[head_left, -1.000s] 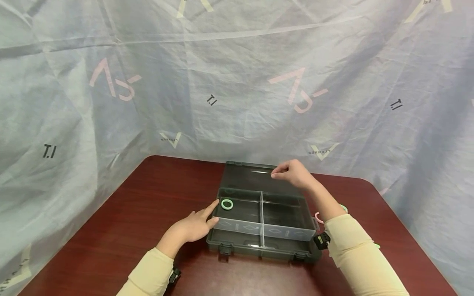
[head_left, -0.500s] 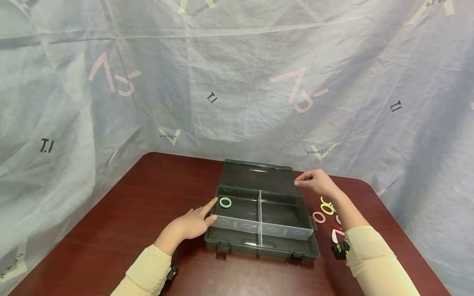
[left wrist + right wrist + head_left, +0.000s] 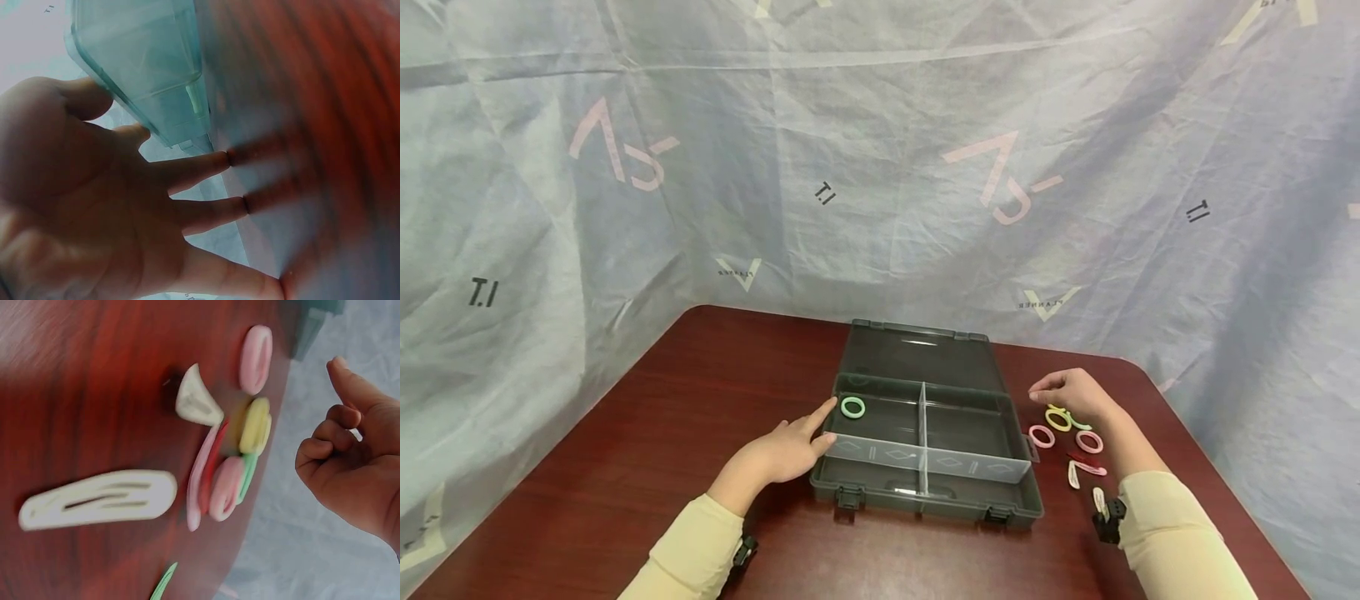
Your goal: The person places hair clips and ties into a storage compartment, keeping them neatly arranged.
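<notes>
A dark translucent organizer box (image 3: 917, 502) lies with its lid (image 3: 921, 354) folded back. Inside its upper-left compartment is a mint-green hair tie (image 3: 852, 416). My left hand (image 3: 767, 458) is at the box's left side, fingers spread; its fingertips meet the table in the left wrist view, with the box wall (image 3: 137, 50) beside the thumb. My right hand (image 3: 1078, 396) hovers right of the box above several hair ties, including a yellow one (image 3: 1060, 428) and a pink one (image 3: 1043, 446). In the right wrist view it holds nothing, its fingers loosely bent.
Snap hair clips lie closer to me on the right: a white one (image 3: 44, 514), a bent white one (image 3: 194, 403), and pink and red ones (image 3: 200, 481). Another pink hair tie (image 3: 1090, 451) is near them. A grey printed cloth (image 3: 880, 167) hangs behind the dark red table (image 3: 737, 358).
My right hand has moved from above the box's lid rightward and nearer to me, over the hair ties. The clips and ties it had covered now show. My left hand stays beside the box.
</notes>
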The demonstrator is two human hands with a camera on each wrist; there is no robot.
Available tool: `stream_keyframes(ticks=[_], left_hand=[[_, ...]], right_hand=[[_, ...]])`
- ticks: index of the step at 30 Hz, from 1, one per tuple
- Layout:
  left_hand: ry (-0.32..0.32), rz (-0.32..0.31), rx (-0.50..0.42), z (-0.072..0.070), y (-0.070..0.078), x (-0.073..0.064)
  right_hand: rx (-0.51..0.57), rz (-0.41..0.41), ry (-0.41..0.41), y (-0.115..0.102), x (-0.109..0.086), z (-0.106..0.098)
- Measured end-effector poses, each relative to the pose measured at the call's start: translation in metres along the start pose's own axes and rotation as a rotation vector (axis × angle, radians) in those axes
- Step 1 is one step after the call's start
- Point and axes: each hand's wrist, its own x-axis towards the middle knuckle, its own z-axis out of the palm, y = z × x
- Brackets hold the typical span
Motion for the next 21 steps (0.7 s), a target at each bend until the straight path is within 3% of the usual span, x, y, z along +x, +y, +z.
stream_keyframes(ticks=[7,13,21], left_hand=[[-0.001,-0.007,0.009,-0.001,0.000,0.001],[-0.003,-0.013,0.005,-0.001,0.000,0.000],[-0.006,-0.012,0.010,0.000,-0.001,0.000]], right_hand=[[-0.051,0.013,-0.097,0.010,-0.006,-0.002],[-0.057,0.000,-0.128,0.016,-0.008,0.000],[0.000,0.050,-0.162,0.024,-0.007,0.007]])
